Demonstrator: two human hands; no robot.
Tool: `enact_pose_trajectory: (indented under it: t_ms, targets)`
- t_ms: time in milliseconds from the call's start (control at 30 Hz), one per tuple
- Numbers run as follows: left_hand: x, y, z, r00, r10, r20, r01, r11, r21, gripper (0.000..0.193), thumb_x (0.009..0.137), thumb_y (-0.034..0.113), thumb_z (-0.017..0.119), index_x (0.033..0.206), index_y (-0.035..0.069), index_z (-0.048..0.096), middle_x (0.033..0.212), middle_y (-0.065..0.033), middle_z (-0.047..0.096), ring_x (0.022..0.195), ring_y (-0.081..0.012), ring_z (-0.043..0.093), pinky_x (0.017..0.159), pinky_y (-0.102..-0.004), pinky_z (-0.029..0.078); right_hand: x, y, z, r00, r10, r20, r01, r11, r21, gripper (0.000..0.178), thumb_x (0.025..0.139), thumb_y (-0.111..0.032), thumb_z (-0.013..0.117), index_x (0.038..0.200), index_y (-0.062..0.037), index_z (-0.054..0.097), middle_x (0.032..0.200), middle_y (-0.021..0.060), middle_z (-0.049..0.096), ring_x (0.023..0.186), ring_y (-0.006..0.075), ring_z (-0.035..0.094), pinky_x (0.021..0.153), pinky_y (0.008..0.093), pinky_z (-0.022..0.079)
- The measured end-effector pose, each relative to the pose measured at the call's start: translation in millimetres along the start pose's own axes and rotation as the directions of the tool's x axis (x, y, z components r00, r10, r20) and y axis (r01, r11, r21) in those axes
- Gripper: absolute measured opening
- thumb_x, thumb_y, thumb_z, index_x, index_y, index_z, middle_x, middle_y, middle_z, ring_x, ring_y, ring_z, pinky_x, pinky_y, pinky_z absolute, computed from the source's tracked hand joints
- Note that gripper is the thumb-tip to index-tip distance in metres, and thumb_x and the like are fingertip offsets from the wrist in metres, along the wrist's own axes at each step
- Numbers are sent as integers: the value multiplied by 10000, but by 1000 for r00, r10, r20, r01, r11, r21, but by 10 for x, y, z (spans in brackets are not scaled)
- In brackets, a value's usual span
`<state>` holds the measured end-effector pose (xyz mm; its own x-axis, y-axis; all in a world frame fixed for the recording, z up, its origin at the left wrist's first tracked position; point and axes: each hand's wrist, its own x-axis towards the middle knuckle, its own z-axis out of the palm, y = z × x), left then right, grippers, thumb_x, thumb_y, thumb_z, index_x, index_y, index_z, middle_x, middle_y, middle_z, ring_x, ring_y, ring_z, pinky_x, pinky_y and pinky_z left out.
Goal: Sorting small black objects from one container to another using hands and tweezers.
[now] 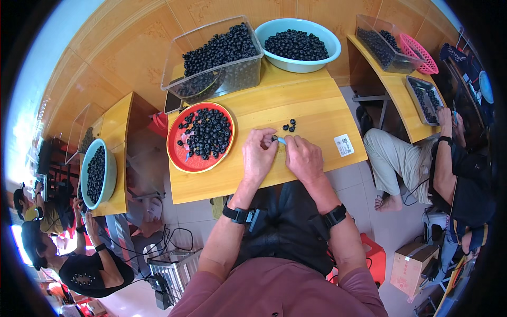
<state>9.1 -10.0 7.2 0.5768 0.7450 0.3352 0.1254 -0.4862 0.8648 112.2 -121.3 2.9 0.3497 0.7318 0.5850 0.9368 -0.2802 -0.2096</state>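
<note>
My left hand [259, 154] is closed, pinching a small dark round bead [274, 138] between thumb and fingertips. Just beside it my right hand [304, 158] grips a small light-blue tool [282, 141], mostly covered by the fingers; its tip meets or nearly meets the bead. Both hands are over the yellow wooden table [311, 103]. Slightly beyond them lie several loose dark beads [289, 127]. A red round tray [176, 155] with a yellowish rim, left of my left hand, carries many similar beads.
Behind the tray stands a clear plastic bin [237, 79] heaped with dark beads, beside a light-blue basin [296, 65] of them. A white label [344, 145] lies at the table's right. People work at side tables, with another basin [109, 177] and a metal tray [417, 82].
</note>
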Motion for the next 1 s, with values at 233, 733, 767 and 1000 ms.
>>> enact_pose_trajectory:
  t_ms: [233,733,767,1000]
  targets:
    - [-18,-87,38,983,-182,35,184,936,-302,259,872,-25,768,1110,-15,665,953,-58,685,821,-92,647,756,-246,552,11,9,21,997,65,41,-64,998,-18,75,851,-75,646,924,-60,640,769,111,642,708,285,701,595,420,570]
    - [-52,0,-172,993,43,-114,-50,997,-61,173,843,-18,777,1010,15,745,912,-94,649,797,-179,664,722,-301,550,-24,27,40,991,131,16,-129,988,-88,15,868,-79,630,874,-65,632,767,106,646,696,295,706,593,424,579]
    - [-48,-8,-255,988,75,-137,-79,997,-26,168,837,-30,773,996,15,744,923,-82,659,812,-157,664,730,-284,550,-16,21,38,993,120,12,-119,990,-78,20,881,-79,625,887,-62,635,763,109,646,689,299,705,593,427,580]
    - [168,-92,-1122,920,299,-253,-130,843,523,198,823,-21,749,1008,46,735,970,-109,669,910,-299,671,809,-401,553,-15,33,72,987,160,21,-158,985,-65,142,890,-67,629,1026,-44,662,815,121,663,711,325,696,612,449,565]
